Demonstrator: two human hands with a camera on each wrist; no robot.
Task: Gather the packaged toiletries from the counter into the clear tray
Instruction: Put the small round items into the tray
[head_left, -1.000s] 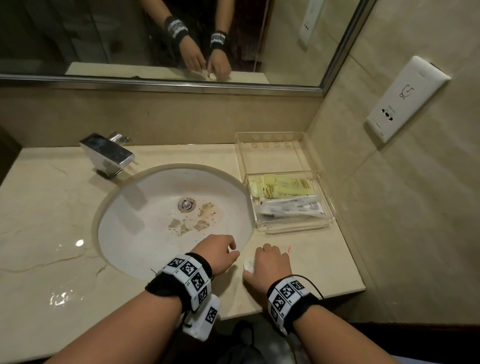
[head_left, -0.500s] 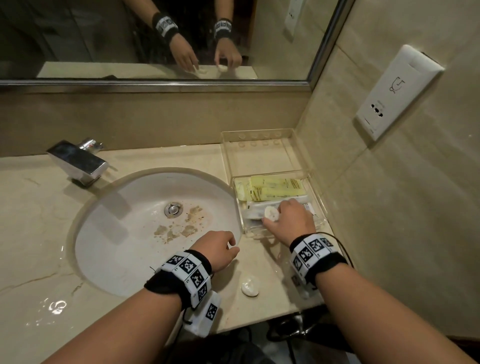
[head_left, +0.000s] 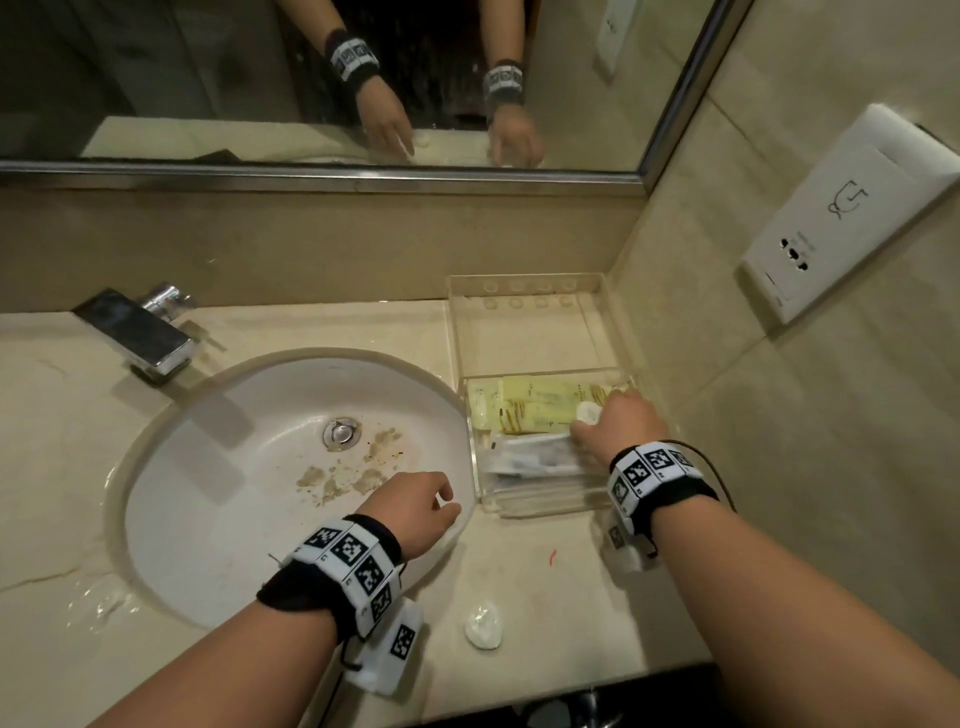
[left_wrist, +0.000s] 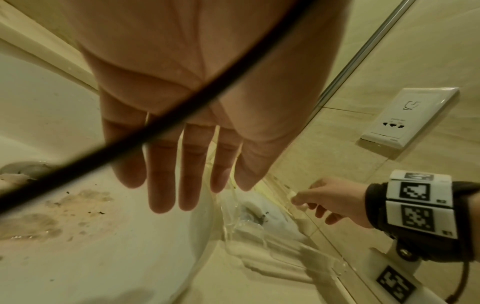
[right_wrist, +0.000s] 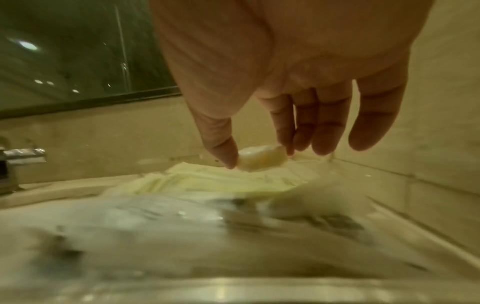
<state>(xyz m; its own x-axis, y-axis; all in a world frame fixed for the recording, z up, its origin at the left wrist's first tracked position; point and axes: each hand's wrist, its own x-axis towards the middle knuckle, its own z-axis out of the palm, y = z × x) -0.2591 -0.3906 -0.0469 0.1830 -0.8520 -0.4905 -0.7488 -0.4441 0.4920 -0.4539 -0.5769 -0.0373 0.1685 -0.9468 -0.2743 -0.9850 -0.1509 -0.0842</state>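
My right hand (head_left: 618, 423) is over the near compartment of the clear tray (head_left: 545, 506) and pinches a small white wrapped soap (right_wrist: 261, 158) between thumb and forefinger, just above the yellow sachets (head_left: 535, 410). White wrapped packets (head_left: 535, 457) lie in front of those. A second white wrapped soap (head_left: 483, 625) lies on the counter near the front edge. My left hand (head_left: 415, 506) hovers over the sink's right rim; its fingers (left_wrist: 161, 185) hang straight and hold nothing.
The sink basin (head_left: 249, 493) with brown stains fills the middle, the tap (head_left: 140, 335) behind it. The tray's far compartment (head_left: 530, 332) holds nothing. A wall socket (head_left: 852, 218) sits on the right wall. A small red scrap (head_left: 553, 556) lies on the counter.
My right hand lifted one wrapped soap off the counter's front and carried it deeper over the tray's near compartment. The left hand stayed at the sink rim.
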